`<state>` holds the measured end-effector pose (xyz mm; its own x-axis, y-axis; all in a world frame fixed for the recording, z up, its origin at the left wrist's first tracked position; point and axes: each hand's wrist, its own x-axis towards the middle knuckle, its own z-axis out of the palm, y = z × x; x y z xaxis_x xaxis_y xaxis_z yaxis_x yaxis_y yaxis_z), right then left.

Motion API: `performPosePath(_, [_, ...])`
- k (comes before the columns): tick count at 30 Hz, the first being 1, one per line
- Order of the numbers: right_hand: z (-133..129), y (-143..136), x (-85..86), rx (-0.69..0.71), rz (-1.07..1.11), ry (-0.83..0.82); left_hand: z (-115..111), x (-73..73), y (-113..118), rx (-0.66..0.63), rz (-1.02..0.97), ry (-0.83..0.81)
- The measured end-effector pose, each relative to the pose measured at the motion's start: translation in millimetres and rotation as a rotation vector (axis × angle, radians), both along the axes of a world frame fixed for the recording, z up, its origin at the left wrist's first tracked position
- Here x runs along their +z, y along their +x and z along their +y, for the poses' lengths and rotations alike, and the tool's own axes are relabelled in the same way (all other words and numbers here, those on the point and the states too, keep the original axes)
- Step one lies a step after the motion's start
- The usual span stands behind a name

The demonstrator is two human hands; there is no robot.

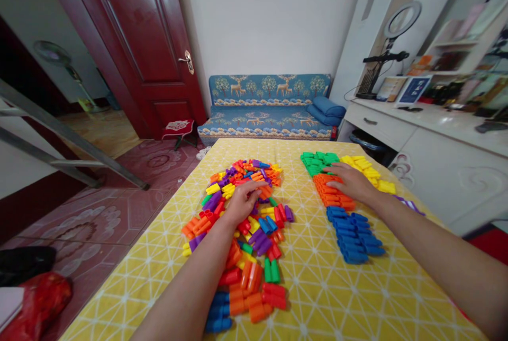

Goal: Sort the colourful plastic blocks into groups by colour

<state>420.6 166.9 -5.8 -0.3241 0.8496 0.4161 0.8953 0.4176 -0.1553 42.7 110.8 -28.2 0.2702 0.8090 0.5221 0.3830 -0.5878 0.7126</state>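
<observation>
My left hand (243,202) is over a mixed heap of plastic bullet-shaped building blocks (260,240) in red, orange, yellow, purple, blue and green. Its thumb and fingers are closed on an orange block (265,191) at the heap's right side. My right hand (351,182) reaches across the sorted blocks, fingers stretched out and apart. Its fingertips rest at the orange group (331,195), just below the green group (317,161). Blue blocks (351,235) lie in rows nearer to me. Yellow blocks (367,169) lie beyond the hand, and a few purple ones (410,204) show past my right forearm.
A yellow patterned cloth (305,288) covers the table. Behind it stands a blue sofa (265,113) with folded blue bedding (327,108). A white dresser (448,155) with a ring light (402,19) is at right. A ladder (75,163) and small stool (178,128) are at left.
</observation>
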Motion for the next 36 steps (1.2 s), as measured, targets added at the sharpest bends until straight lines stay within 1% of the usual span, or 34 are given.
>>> performPosePath(2, [-9,-15,4.4,0.027,0.098,0.031,1,-1.2,0,-0.004,-0.011,-0.005])
performPosePath(3, [-16,-27,6.6,0.044,0.163,0.051,1,-1.4,0,-0.007,-0.020,-0.011])
performPosePath(5, [-34,-63,8.8,0.077,0.302,0.068,0,-0.7,1,-0.010,-0.032,-0.038])
performPosePath(6, [-45,-84,8.2,0.103,0.358,0.049,-1,0.2,1,-0.007,-0.037,-0.058])
performPosePath(8, [-65,-127,3.2,0.138,0.450,-0.024,-3,2.6,3,0.002,-0.048,-0.093])
performPosePath(10, [-82,-165,-4.5,0.134,0.482,-0.088,-6,5.0,4,0.007,-0.067,-0.117])
performPosePath(12, [-92,-192,-10.9,0.116,0.466,-0.084,-7,6.3,4,-0.003,-0.091,-0.123])
performPosePath(13, [-94,-201,-12.6,0.111,0.447,-0.066,-8,6.5,4,-0.013,-0.105,-0.123])
performPosePath(15, [-96,-209,-12.7,0.125,0.407,-0.034,-7,5.9,3,-0.039,-0.142,-0.122])
performPosePath(18, [-94,-209,-8.5,0.197,0.368,-0.038,-4,3.2,0,-0.065,-0.198,-0.143])
performPosePath(21, [-93,-207,-6.6,0.267,0.397,-0.110,-2,0.3,-2,-0.075,-0.226,-0.156])
performPosePath(23, [-94,-207,-7.6,0.294,0.434,-0.168,0,-1.1,-3,-0.092,-0.235,-0.172])
performPosePath(25, [-96,-209,-8.5,0.307,0.438,-0.184,0,-2.0,-3,-0.107,-0.236,-0.187])
performPosePath(27, [-98,-210,-7.9,0.305,0.397,-0.142,1,-2.4,-3,-0.117,-0.235,-0.196])
performPosePath(32, [-100,-209,-2.6,0.344,0.243,0.049,0,0.5,-1,-0.138,-0.260,-0.195])
performPosePath(36, [-102,-210,-0.5,0.360,0.213,0.136,-1,5.2,-1,-0.102,-0.251,-0.152])
